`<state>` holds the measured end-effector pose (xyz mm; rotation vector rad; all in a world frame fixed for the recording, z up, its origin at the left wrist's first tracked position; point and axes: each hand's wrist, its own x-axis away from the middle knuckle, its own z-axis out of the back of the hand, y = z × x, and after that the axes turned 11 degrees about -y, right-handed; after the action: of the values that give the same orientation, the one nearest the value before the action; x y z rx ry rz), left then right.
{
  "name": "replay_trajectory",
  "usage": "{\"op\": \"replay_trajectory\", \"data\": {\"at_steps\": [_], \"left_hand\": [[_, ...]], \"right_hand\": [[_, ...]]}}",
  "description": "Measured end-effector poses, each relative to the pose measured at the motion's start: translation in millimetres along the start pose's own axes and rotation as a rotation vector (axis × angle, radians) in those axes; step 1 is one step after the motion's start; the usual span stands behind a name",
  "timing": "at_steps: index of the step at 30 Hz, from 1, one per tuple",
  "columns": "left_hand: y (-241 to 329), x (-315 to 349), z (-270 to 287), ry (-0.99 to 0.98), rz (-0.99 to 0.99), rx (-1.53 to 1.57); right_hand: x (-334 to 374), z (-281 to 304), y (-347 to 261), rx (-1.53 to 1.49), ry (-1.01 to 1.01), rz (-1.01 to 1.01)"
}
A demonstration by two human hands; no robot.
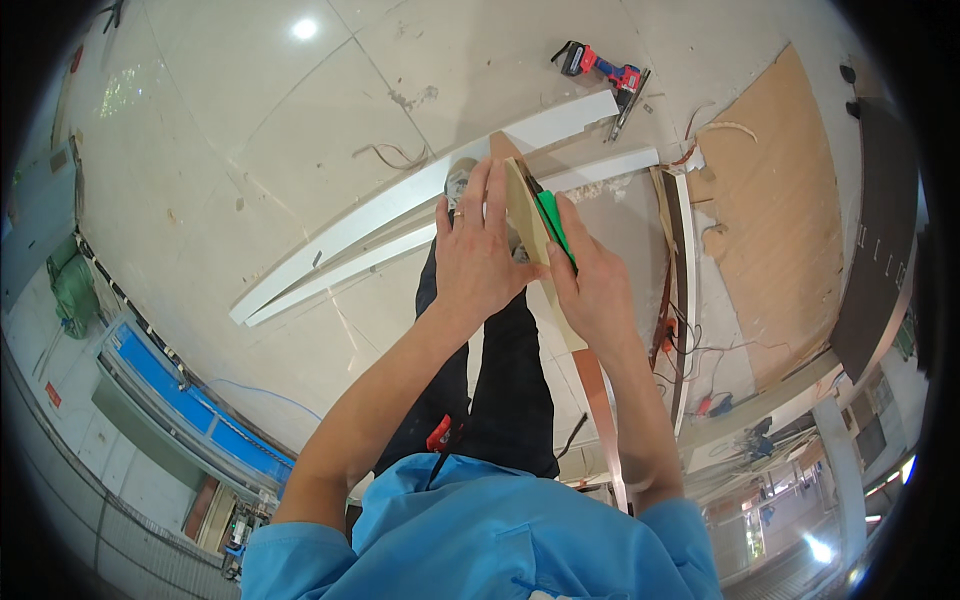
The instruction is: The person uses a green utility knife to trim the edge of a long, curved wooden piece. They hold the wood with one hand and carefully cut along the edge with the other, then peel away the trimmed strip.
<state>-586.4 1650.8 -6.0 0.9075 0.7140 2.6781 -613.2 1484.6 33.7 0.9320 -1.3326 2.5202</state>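
A narrow pale board stands edge-up in front of me, its length running away from my body. My left hand rests against its left side, fingers stretched out and apart, thumb at the board's edge. On the other side my right hand is closed round a bright green block-like tool with a dark edge, pressed along the board. The tool's exact kind is hidden by my fingers. A reddish-brown strip continues from the board's near end past my right forearm.
Long white strips lie on the tiled floor beyond my legs. A red and blue cordless power tool lies at the far end. To the right are a brown sheet, a dark panel and loose cables. Blue-framed equipment stands at left.
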Motion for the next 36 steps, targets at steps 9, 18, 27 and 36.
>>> {"op": "replay_trajectory", "data": {"at_steps": [9,18,27,36], "left_hand": [[-1.6,1.1,-3.6,0.033,-0.026,-0.006],[-3.0,2.0,-2.4,0.042,-0.051,-0.066],[-8.2,-0.5,-6.1,0.063,-0.054,-0.079],[-5.0,-5.3,-3.0,-0.006,0.002,-0.111]], "right_hand": [[2.6,-1.8,3.7,0.027,-0.002,-0.018],[-2.5,9.1,-7.5,0.454,-0.057,-0.034],[-13.2,18.2,-12.6,0.589,-0.120,-0.013],[-13.3,2.5,-13.6,0.460,-0.057,-0.015]]}}
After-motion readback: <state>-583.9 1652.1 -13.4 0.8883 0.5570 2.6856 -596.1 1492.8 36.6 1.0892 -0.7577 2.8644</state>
